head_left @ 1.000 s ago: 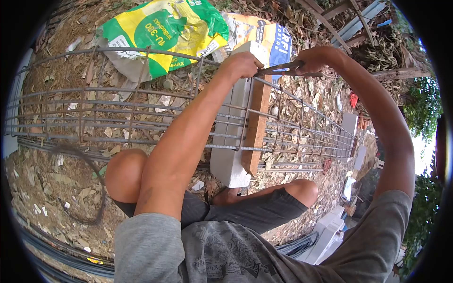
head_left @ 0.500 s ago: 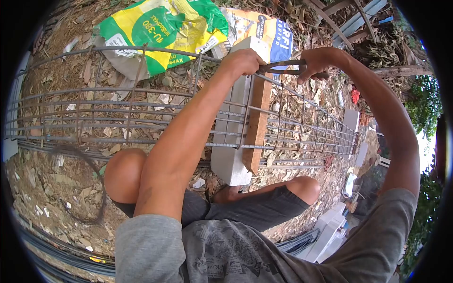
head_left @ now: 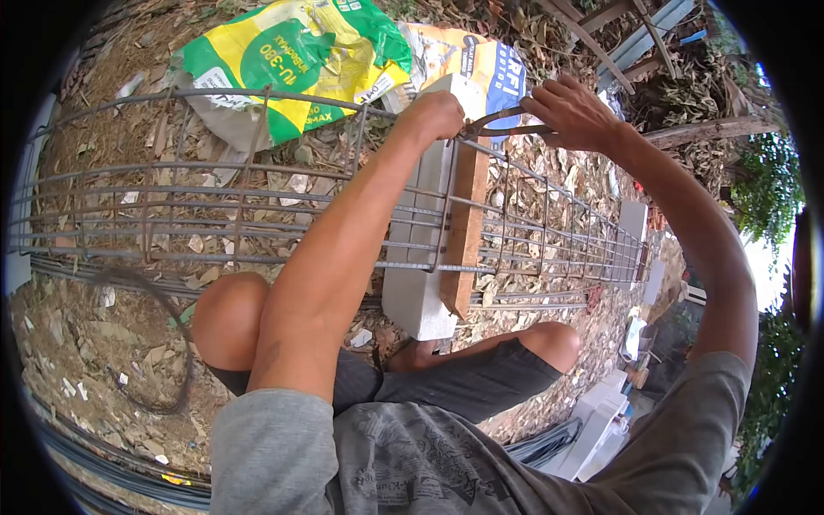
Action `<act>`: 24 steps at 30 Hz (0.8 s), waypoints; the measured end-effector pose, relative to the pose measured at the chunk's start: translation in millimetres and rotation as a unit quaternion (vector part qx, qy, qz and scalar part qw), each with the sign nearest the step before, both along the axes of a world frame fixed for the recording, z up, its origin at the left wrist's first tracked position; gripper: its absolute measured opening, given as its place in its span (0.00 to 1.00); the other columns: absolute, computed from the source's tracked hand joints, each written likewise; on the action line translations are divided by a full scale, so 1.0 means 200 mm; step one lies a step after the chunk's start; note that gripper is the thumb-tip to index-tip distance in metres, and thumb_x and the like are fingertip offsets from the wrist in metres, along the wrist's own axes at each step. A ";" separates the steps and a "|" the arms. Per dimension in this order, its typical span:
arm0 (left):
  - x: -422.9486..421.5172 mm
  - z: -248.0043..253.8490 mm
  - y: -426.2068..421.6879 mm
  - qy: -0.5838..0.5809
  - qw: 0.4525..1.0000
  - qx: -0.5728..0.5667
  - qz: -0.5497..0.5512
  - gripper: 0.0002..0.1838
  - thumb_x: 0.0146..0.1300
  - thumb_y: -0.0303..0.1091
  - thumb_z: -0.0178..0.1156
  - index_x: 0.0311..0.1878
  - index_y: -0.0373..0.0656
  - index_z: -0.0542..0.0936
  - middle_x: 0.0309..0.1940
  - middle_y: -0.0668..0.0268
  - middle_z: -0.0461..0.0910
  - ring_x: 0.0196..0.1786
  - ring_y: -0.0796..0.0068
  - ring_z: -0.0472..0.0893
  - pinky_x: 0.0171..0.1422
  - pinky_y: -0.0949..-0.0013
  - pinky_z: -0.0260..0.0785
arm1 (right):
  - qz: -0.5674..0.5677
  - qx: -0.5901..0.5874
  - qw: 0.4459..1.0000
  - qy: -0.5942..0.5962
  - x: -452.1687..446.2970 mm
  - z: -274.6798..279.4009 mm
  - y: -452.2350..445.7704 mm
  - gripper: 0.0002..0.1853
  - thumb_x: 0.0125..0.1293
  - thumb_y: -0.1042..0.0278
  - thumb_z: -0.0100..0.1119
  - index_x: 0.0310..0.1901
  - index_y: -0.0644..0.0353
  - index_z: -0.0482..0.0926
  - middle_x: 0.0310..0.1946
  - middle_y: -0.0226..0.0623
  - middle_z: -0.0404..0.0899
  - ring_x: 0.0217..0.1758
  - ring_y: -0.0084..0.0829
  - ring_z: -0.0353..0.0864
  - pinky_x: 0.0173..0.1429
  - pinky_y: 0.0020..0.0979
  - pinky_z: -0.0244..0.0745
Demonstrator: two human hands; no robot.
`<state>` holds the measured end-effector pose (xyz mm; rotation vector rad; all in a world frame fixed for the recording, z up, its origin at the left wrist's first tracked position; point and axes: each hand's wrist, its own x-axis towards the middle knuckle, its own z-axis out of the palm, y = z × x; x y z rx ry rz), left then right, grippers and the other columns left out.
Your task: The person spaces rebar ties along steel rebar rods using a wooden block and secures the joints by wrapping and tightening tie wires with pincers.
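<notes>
A cage of steel rebar [head_left: 300, 225] runs across the view. At its far top bar my left hand [head_left: 436, 118] is closed, with the fingertips curled out of sight, so what they pinch cannot be made out. Just beside them are the jaws of dark metal pincers [head_left: 499, 122], touching or very near the bar. My right hand [head_left: 573, 113] has hold of the pincers' handles, which are spread apart. Under the cage lie a pale concrete block [head_left: 419, 292] and a brown wooden piece [head_left: 466, 223].
A green and yellow cement bag [head_left: 292, 60] and a blue and orange bag [head_left: 506, 73] lie beyond the cage. Dry leaves and rubble cover the ground. A loop of wire [head_left: 184, 352] lies near my knee, and boards [head_left: 712, 129] lean at the upper right.
My right hand has turned and moved slightly upward, its fingers less tightly wrapped. The pincers have tilted, their handles now spread. My left hand stays at the bar, shifted slightly left.
</notes>
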<state>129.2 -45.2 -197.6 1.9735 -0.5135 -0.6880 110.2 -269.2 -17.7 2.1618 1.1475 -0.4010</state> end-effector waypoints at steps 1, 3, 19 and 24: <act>-0.01 0.01 0.02 0.000 1.000 -0.001 0.003 0.26 0.61 0.24 0.52 0.61 0.46 0.87 0.58 0.50 0.86 0.61 0.56 0.86 0.63 0.60 0.78 | 0.019 0.015 0.999 -0.032 -0.01 -0.02 -0.01 0.34 0.55 0.58 0.76 0.63 0.56 0.74 0.54 0.40 0.81 0.59 0.39 0.82 0.65 0.43 0.77; -0.02 0.03 0.04 -0.015 1.000 0.004 -0.004 0.26 0.61 0.24 0.52 0.61 0.47 0.87 0.58 0.50 0.87 0.60 0.56 0.86 0.63 0.60 0.78 | 0.055 0.042 0.993 -0.095 -0.01 -0.03 -0.04 0.33 0.56 0.58 0.76 0.63 0.57 0.75 0.52 0.40 0.81 0.60 0.38 0.81 0.68 0.43 0.75; 0.00 0.05 0.06 -0.048 0.998 0.009 -0.040 0.29 0.58 0.23 0.53 0.61 0.51 0.88 0.54 0.49 0.88 0.55 0.56 0.88 0.60 0.59 0.79 | -0.672 -0.044 0.675 0.301 0.10 0.12 0.23 0.26 0.61 0.47 0.78 0.41 0.68 0.86 0.24 0.40 0.85 0.23 0.29 0.87 0.24 0.37 0.83; -0.02 0.03 0.05 -0.060 0.998 -0.006 -0.023 0.30 0.57 0.22 0.53 0.63 0.52 0.87 0.56 0.48 0.87 0.58 0.53 0.87 0.63 0.58 0.78 | -0.326 0.019 0.940 0.098 0.00 0.01 0.08 0.23 0.47 0.62 0.80 0.42 0.65 0.82 0.24 0.39 0.85 0.23 0.31 0.86 0.26 0.35 0.77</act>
